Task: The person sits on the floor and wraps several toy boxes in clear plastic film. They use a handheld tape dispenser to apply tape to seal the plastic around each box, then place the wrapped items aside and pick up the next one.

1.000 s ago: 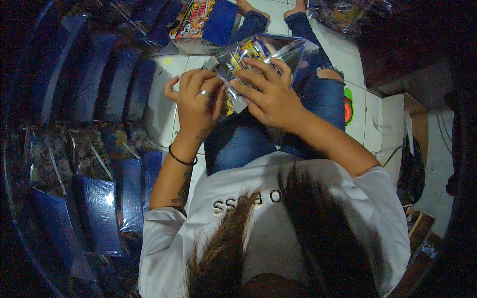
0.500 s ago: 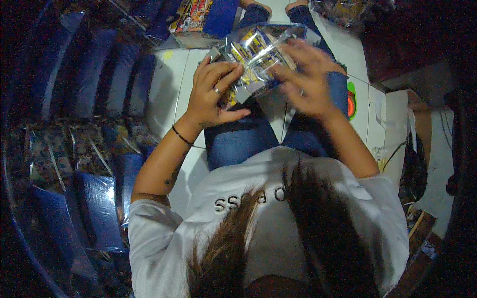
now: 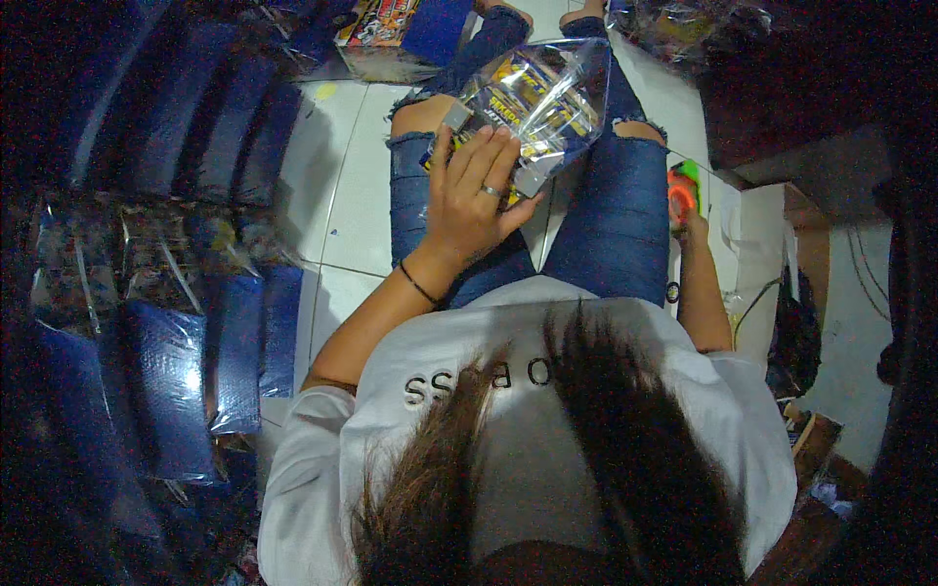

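Note:
A box with yellow, dark and white print, loosely wrapped in clear plastic film, lies across my thighs. My left hand, with a ring and a dark wrist band, rests on the box's near side. Its fingers lie flat over the film and the thumb stretches away from them. Down on the floor by my right thigh is a green and orange object, seemingly a tape dispenser. My right hand is at its near end; the fingers are blurred and partly hidden, so the grip is unclear.
Rows of blue film-wrapped packages fill the left side. A printed blue box stands beyond my left knee, and a clear plastic bundle lies at the far right. An open cardboard box stands right of my right forearm.
My right hand has left the film on the box and moved down and right to the green and orange object. My left hand stays on the box, which sits turned slightly differently.

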The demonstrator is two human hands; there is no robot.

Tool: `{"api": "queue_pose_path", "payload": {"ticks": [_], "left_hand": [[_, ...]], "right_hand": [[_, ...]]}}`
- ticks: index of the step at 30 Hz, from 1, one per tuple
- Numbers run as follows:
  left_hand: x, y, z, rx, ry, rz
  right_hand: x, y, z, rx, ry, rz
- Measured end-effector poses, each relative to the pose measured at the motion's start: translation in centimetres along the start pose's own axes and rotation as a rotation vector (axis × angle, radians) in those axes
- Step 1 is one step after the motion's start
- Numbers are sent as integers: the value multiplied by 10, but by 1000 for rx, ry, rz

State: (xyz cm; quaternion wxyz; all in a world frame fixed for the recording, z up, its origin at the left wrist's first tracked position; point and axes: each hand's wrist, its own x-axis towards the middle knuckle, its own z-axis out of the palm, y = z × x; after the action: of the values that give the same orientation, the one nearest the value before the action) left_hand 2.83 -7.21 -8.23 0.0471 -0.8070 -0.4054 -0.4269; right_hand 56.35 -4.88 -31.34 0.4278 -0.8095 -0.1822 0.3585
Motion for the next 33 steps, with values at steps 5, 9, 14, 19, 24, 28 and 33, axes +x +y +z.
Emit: {"api": "queue_pose_path", "payload": {"ticks": [5,9,14,19,24,28,33], "left_hand": [[-7,9,-13,192,-194,-40],[-6,13,-12,204,-178,-63],[-5,9,-12,149,-177,-98],[-4,5,-15,43,-169,-75],[-8,3,-13,-37,-136,-82],[-11,-5,-10,-129,-147,-121],[-7,-14,-8,-86,-101,-12]], "right_hand": [[-168,-220,24,458,-205,-739],[-320,-334,105,-291,-352,-1602],[-422,-396,208,-968,-665,-1405],[-409,-409,240,-1179,-749,-1346],[-384,-406,241,-1179,-791,-1310],[-378,-393,213,-1092,-779,-1293],[-381,-321,123,-734,-548,-1680]]}}
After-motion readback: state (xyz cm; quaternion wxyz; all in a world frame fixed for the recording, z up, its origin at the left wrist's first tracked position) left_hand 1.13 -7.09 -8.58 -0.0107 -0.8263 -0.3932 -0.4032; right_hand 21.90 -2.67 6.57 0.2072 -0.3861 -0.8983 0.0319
